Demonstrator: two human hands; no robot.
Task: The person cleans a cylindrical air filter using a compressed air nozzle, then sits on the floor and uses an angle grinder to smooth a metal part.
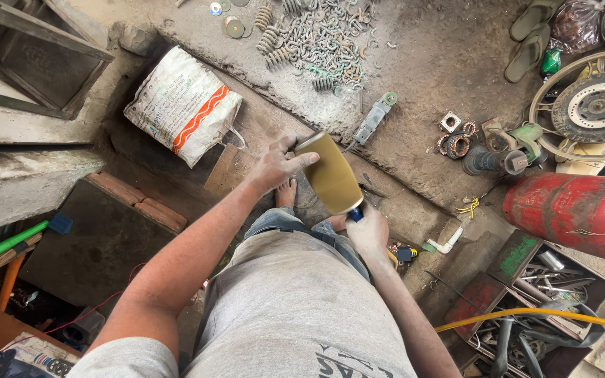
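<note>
Thing: tan sheet [330, 175], curved, held above the knees over the floor.
Left hand [274, 164]: grip clasping its upper edge.
Right hand [367, 231]: clenched at the lower end.
Handling: probably light, springy, thin-edged; best held by opposite ends.

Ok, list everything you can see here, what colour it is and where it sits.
Flat olive-yellow sheet: one, centre, between both hands.
White woven sack with orange stripe: one, upper left.
Grey metal hooks: pile, top centre.
Red gas cylinder: one, right.
Spoked wheel: one, upper right.
Open metal toolbox: one, lower right.
Yellow hose: one, lower right.
Green sandals: pair, top right.
Left hand: on sheet's upper edge.
Right hand: at sheet's lower end.
</note>
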